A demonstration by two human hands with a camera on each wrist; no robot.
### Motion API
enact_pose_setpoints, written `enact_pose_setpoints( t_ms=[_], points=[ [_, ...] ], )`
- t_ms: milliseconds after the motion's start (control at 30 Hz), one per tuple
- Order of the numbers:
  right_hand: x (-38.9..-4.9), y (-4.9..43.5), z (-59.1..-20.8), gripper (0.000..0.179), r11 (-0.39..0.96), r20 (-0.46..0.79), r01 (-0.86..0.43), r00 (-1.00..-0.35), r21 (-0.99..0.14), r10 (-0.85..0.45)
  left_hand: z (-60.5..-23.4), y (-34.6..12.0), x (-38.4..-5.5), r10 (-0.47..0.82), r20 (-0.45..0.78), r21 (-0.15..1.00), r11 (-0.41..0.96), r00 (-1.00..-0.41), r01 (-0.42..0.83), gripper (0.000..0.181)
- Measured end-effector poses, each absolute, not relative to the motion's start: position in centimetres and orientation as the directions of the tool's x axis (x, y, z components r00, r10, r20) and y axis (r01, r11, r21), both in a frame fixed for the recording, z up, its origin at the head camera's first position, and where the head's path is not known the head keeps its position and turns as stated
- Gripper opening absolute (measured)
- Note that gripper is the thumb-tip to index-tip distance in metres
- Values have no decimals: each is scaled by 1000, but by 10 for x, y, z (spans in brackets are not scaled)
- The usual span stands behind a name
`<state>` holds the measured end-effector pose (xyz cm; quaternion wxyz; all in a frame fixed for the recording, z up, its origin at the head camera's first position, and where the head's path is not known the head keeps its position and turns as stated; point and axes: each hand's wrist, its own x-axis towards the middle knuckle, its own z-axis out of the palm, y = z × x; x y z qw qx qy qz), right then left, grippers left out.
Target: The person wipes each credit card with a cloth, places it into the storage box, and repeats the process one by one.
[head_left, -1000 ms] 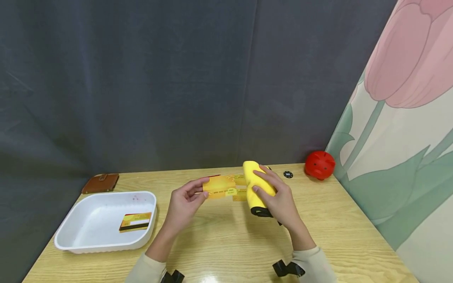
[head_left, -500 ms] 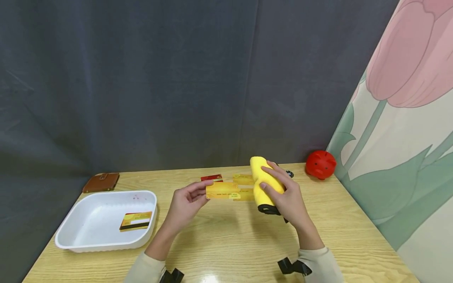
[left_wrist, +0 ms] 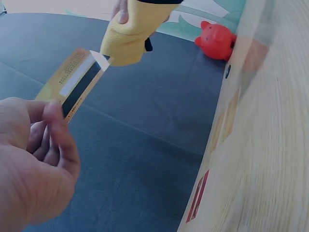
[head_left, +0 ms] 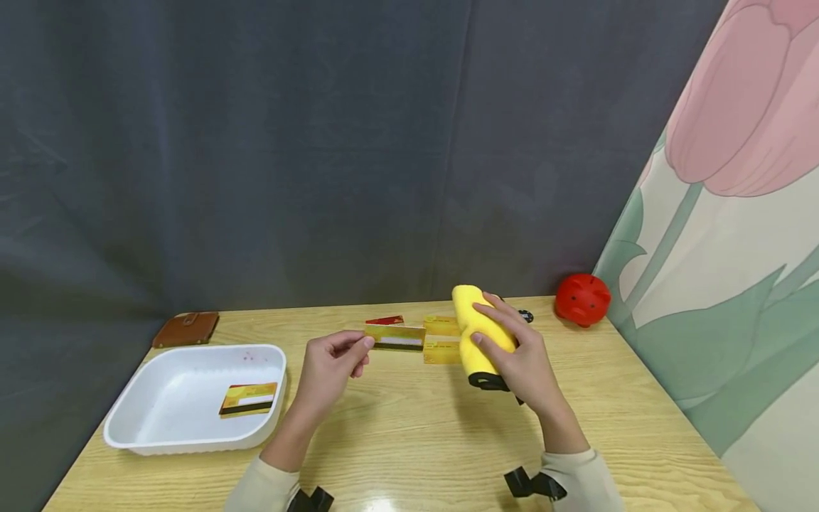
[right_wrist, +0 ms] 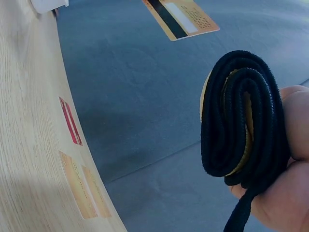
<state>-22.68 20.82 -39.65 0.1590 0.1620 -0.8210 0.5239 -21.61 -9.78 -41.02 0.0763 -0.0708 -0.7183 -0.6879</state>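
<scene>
My left hand (head_left: 333,366) pinches a gold bank card (head_left: 394,337) by its left end, above the table. The card's back, with a dark stripe and a white strip, faces me; the left wrist view shows the card (left_wrist: 77,82) between thumb and fingers. My right hand (head_left: 515,355) grips a rolled yellow cloth (head_left: 476,341) with black edging. In the right wrist view, the cloth's rolled end (right_wrist: 244,121) shows its dark layers. Beneath the hands, two gold cards (head_left: 441,352) lie on the table, partly hidden by the cloth. Behind the held card lies a red card (head_left: 386,321).
A white tray (head_left: 121,419) at the left holds a gold card (head_left: 248,400). Behind it lies a brown wallet (head_left: 187,329). A red piggy bank (head_left: 582,300) stands at the back right, beside a black chip (head_left: 526,316) partly covered by the right hand. A dark curtain (head_left: 307,156) hangs behind the table.
My left hand has turned the card over, from its numbered front to its striped back. The right hand has shifted slightly right with the cloth, away from the held card.
</scene>
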Motion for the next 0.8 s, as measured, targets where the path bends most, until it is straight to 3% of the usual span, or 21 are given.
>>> enact_pose_setpoints(
  t_ms=[333, 500, 700, 800],
  points=[
    [-227, 208, -397, 43, 396, 436, -442, -893, -804, -111, -406, -97, -216, -144, 266, 963, 73, -953, 258, 14],
    [-227, 208, -397, 43, 399, 434, -443, -893, -803, -117, -407, -96, -216, -148, 247, 968, 4, -958, 249, 18],
    [-227, 207, -396, 43, 398, 437, -447, -891, -801, -122, -407, -95, -216, -94, 272, 958, -67, -958, 278, 40],
    [-227, 207, -396, 43, 407, 434, -442, -893, -799, -118, -408, -94, -216, -75, 291, 949, -102, -954, 298, 36]
  ],
)
